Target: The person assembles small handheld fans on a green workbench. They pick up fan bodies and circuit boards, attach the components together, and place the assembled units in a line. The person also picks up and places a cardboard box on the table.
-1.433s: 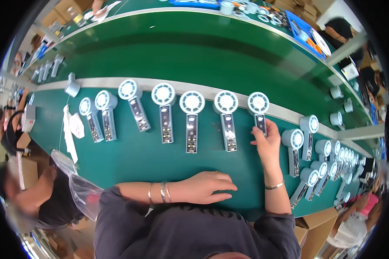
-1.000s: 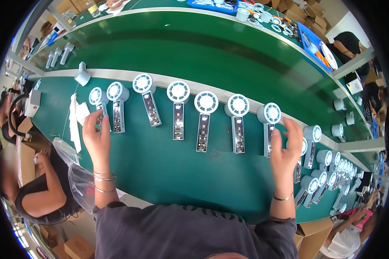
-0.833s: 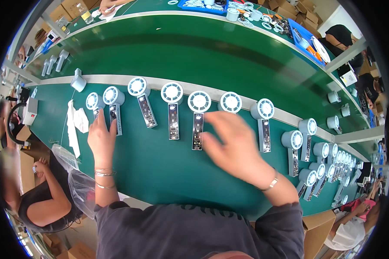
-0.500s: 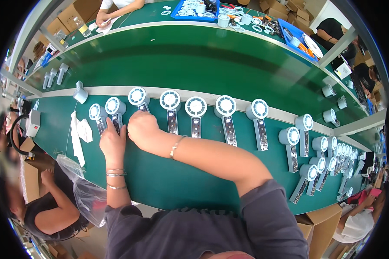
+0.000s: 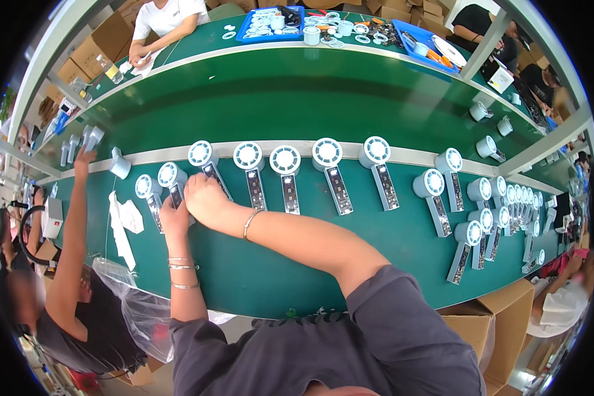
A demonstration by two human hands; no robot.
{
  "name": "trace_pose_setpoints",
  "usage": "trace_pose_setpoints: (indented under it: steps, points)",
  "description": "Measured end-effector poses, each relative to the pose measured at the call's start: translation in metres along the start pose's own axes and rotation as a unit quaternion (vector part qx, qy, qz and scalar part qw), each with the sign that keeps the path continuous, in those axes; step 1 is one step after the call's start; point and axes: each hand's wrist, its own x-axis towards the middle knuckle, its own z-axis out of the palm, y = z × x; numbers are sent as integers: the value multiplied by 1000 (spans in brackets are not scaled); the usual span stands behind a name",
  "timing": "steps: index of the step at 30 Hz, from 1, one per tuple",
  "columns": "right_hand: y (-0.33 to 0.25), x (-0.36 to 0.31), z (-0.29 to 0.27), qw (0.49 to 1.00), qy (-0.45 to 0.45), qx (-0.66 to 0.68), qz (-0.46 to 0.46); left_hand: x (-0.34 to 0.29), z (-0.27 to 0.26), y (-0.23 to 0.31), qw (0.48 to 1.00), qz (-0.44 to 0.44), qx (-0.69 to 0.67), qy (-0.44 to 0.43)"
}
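A row of pale blue handheld fans lies on the green table, their handles open with dark circuit boards showing. My left hand (image 5: 175, 221) is closed round the lower handle of the second fan from the left (image 5: 170, 174). My right hand (image 5: 206, 200) bends over the same handle, fingers pinched together at its side; whatever they hold is hidden. Left of my hands is another fan (image 5: 145, 187), and just beyond my right hand lies a third fan (image 5: 200, 153), its handle in plain sight.
More fans (image 5: 327, 153) continue rightward, crowding at the far right. White tissue (image 5: 131, 216) and a fan housing (image 5: 120, 164) are at the left. A raised ledge (image 5: 277, 146) runs behind the row. A co-worker's arm (image 5: 77, 218) stretches toward housings at the left. A carton (image 5: 501, 317) stands below right.
My right hand has come off the third fan's handle and moved left to the second fan's. The co-worker on the left has raised an arm toward the housings. The whole view has shifted slightly.
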Motion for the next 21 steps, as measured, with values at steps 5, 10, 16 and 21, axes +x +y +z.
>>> trace_pose_setpoints:
  steps: [5,10,16,21]
  points:
    - [-13,13,13,993,-93,28,70,5,-3,-8,997,-44,-62,-27]
    - [-12,18,-7,981,-22,-184,62,-16,-2,6,972,-76,-217,-57]
    - [0,19,-1,970,-125,-72,194,-18,-1,-2,975,-67,-198,-69]
    - [-1,3,12,962,-36,77,259,-22,-9,7,967,-75,-235,-69]
